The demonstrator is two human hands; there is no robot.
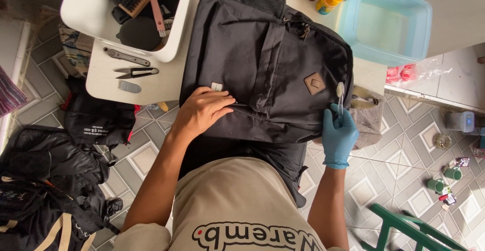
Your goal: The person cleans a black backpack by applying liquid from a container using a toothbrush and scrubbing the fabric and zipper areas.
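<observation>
Single head view, looking steeply down from close above at table (108, 82) edge and tiled floor (399, 165).

The backpack (268, 64) is matt black woven cloth, with a coarse mesh panel at its far end and a small brown diamond patch that looks like leather. The right hand (338, 136) wears a smooth blue glove (thin rubber or nitrile, by its look) and grips a clear plastic toothbrush (340, 98). The left hand (201, 110) lies bare on the cloth. Far right, the tub (386, 23) is translucent pale-blue plastic. On the smooth white table (108, 82), the snips (135, 71) are dull metal.
</observation>
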